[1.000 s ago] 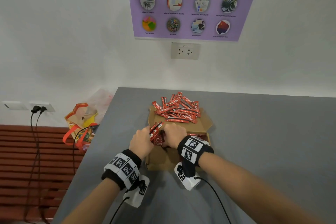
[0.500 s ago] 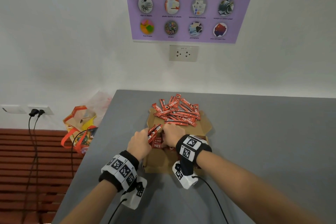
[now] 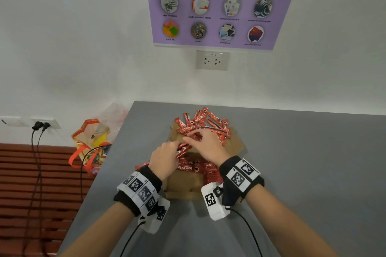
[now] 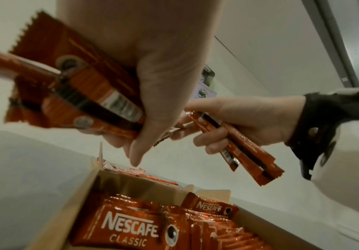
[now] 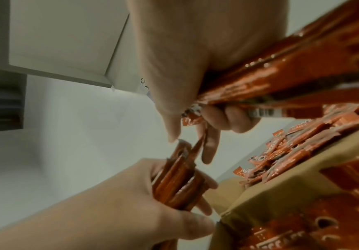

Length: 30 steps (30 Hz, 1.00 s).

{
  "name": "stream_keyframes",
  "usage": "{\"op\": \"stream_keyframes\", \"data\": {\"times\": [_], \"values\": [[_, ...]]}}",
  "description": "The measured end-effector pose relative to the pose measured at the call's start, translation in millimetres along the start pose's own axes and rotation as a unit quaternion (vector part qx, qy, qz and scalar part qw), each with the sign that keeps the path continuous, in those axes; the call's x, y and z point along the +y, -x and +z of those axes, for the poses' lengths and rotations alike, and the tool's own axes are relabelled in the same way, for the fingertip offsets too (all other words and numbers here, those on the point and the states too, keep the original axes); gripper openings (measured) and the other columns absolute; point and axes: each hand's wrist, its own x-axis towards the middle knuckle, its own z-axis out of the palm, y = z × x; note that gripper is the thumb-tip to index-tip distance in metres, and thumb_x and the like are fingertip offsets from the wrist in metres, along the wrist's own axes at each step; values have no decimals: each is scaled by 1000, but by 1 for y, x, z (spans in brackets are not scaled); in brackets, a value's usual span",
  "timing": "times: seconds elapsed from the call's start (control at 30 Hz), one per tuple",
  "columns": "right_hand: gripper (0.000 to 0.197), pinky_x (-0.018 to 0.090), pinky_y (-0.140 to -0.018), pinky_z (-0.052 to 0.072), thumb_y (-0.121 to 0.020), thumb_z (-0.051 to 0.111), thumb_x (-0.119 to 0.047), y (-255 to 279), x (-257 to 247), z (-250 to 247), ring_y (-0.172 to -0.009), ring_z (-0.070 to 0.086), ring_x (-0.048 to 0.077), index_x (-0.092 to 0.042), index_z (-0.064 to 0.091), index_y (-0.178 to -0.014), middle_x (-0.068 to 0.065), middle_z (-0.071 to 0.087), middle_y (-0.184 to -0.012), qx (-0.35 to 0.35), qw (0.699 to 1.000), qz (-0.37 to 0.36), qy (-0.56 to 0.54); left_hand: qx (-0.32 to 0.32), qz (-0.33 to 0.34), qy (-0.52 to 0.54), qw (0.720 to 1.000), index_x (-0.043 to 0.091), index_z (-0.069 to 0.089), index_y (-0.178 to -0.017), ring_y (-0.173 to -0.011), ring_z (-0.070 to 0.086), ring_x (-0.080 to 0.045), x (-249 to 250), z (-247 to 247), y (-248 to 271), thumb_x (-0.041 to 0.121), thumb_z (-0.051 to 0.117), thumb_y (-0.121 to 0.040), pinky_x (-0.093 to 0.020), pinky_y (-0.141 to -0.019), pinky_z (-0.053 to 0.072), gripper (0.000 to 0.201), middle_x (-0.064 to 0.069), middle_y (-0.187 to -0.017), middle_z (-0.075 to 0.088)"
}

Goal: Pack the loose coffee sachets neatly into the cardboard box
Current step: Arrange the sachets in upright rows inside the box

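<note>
An open cardboard box (image 3: 183,189) sits on the grey table, with red Nescafe sachets (image 3: 188,168) lying packed inside it. A loose pile of sachets (image 3: 205,122) lies on the box's far flap. My left hand (image 3: 167,153) grips a bundle of sachets (image 4: 84,94) above the box's left side. My right hand (image 3: 201,141), just beyond it at the near edge of the pile, holds a few sachets (image 4: 249,155) in its curled fingers. Its thumb and forefinger touch the top end of the left hand's bundle (image 5: 174,182).
The grey table (image 3: 302,162) runs to the wall, and its left edge is close to the box. Off that edge are an orange-handled bag (image 3: 92,142), black cables and a red slatted surface (image 3: 31,173). A wall socket (image 3: 212,60) sits under a purple poster.
Both hands have risen from the box's near part and moved toward the far pile. The right hand has reached furthest, up to the pile's edge, while the left keeps its bundle.
</note>
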Motion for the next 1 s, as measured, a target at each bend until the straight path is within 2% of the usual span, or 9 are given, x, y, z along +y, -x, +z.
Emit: {"op": "stream_keyframes", "data": {"times": [0.13, 0.2, 0.3, 0.43, 0.53, 0.63, 0.77, 0.9, 1.0], "values": [[10, 13, -63, 39, -86, 65, -18, 0, 7, -5, -65, 49, 5, -9, 69, -82, -3, 59, -73, 44, 997, 14, -54, -7, 3, 38, 999, 16, 55, -118, -89, 65, -23, 2, 1, 0, 11, 61, -85, -37, -77, 55, 34, -5, -102, 67], [4, 6, -56, 37, -85, 66, -14, 4, 9, -9, -61, 45, 2, -11, 69, -85, -4, 56, -71, 44, 997, 20, -60, 1, 2, 51, 999, 16, 55, -116, -89, 65, -22, 0, -1, 0, 16, 63, -86, -37, -78, 55, 32, -5, -103, 67], [12, 4, -55, 39, -82, 70, -14, 8, 12, -19, -60, 47, 0, -14, 70, -94, -3, 58, -71, 83, 994, 26, -69, 13, -33, 94, 995, 11, 58, -104, -84, 64, -22, -4, -10, 1, 15, 60, -87, -34, -74, 54, 17, -5, -96, 67], [19, -2, -61, 40, -76, 75, -9, 16, 13, -31, -69, 55, -5, -12, 72, -94, -6, 66, -79, 86, 994, 15, -61, 83, -113, 204, 969, 9, 56, -84, -67, 57, -14, -8, -26, 0, 16, 63, -87, -21, -59, 42, 10, 1, -73, 60], [8, 2, -71, 40, -75, 76, -13, 17, 17, -26, -75, 57, -6, -15, 75, -83, -7, 70, -81, 139, 990, -25, -23, 69, -120, 287, 948, 3, 61, -86, -58, 59, -11, 1, -31, 1, 17, 64, -86, -15, -52, 44, 14, -6, -75, 69], [7, 12, -76, 44, -75, 76, -12, 20, 19, -21, -77, 61, -1, -18, 76, -78, -13, 67, -77, 187, 978, -79, -47, 46, -119, 328, 936, 3, 64, -86, -53, 59, -8, 9, -29, 1, 23, 59, -90, -18, -59, 49, 21, -2, -74, 71], [9, 12, -77, 46, -72, 77, -10, 25, 25, -17, -85, 60, 2, -19, 74, -76, -12, 65, -85, 139, 972, -169, -86, 40, -133, 418, 898, 8, 65, -76, -51, 60, -8, 13, -30, 0, 24, 60, -90, -28, -64, 52, 21, -3, -67, 67], [6, 14, -72, 44, -71, 78, -13, 27, 35, -11, -79, 57, 5, -17, 74, -72, -11, 63, -84, 55, 978, -181, -87, 92, -132, 455, 876, 7, 68, -81, -55, 60, -11, 15, -32, 0, 21, 68, -84, -25, -61, 50, 14, -6, -72, 68], [4, 12, -69, 45, -71, 79, -9, 31, 35, -7, -77, 59, 5, -10, 75, -71, -11, 63, -83, 29, 975, -203, -85, 137, -132, 482, 855, 15, 68, -81, -63, 62, -9, 16, -33, -1, 18, 70, -82, -22, -65, 50, 4, 0, -72, 66]]}}
